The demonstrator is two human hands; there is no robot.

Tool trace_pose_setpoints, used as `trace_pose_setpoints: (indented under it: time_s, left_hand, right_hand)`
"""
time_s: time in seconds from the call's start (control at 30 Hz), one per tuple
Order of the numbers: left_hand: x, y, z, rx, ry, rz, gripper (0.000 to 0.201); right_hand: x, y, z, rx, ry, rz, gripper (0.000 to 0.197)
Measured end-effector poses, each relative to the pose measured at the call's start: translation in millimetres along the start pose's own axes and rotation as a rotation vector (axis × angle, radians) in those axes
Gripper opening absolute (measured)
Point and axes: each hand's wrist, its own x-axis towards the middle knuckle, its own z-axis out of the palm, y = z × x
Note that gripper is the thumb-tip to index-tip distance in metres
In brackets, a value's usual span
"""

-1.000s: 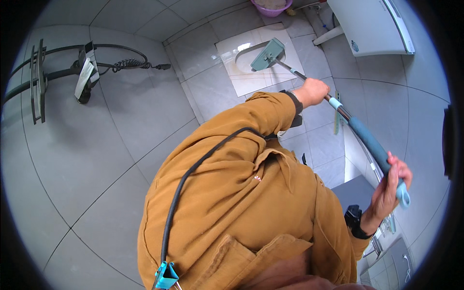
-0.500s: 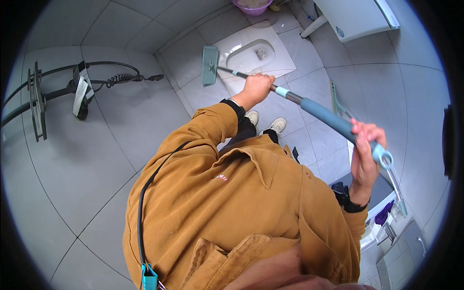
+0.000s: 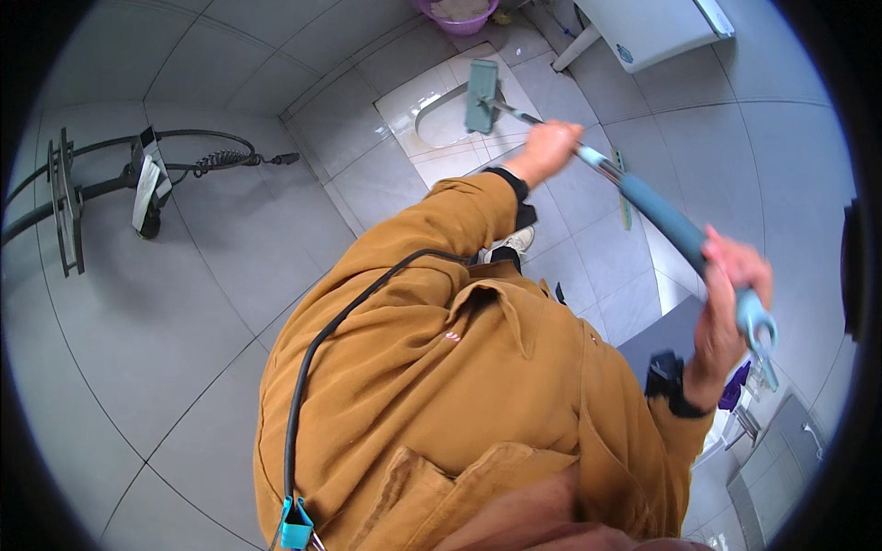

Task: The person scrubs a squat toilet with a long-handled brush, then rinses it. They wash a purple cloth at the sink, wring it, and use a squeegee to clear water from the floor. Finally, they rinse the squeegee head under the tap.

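Note:
A flat mop with a grey-green rectangular head [image 3: 480, 96] and a blue padded handle [image 3: 666, 219] slants across in front of me. My left hand [image 3: 551, 149] is closed round its thin pole, a little behind the head. Near the ring at the handle's end, my right hand [image 3: 738, 280] grips the blue padding. The mop head is over the white squat toilet [image 3: 424, 129] and hides part of its bowl. I cannot tell whether it touches the toilet or hangs above it.
Beyond the toilet stands a purple basin [image 3: 459, 26], near a white cistern [image 3: 648, 32] on the wall. A light-green long-handled tool [image 3: 625, 204] leans at the right wall. At the left wall are a black shower hose [image 3: 225, 154] and a rack [image 3: 66, 202].
The mop head has swung right, from beside the toilet to over its bowl. Both my hands have shifted right with the pole, still gripping it.

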Motion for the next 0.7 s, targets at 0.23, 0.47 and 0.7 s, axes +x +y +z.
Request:
trace_pose_setpoints:
  time_s: [0.23, 0.47, 0.7]
  left_hand:
    - [-10, 106, 43, 0.049, -0.319, 0.356, 0.004]
    - [-59, 90, 109, 0.01, -0.677, 0.372, 0.009]
    - [-54, -1, 69, 0.281, -0.861, 0.074, 0.014]
  right_hand:
    - [-105, -31, -96, 0.135, 0.379, 0.287, 0.006]
    - [-154, 26, -86, 0.197, 0.545, 0.407, 0.005]
    - [-145, 94, -8, 0.366, 0.473, 0.468, 0.011]
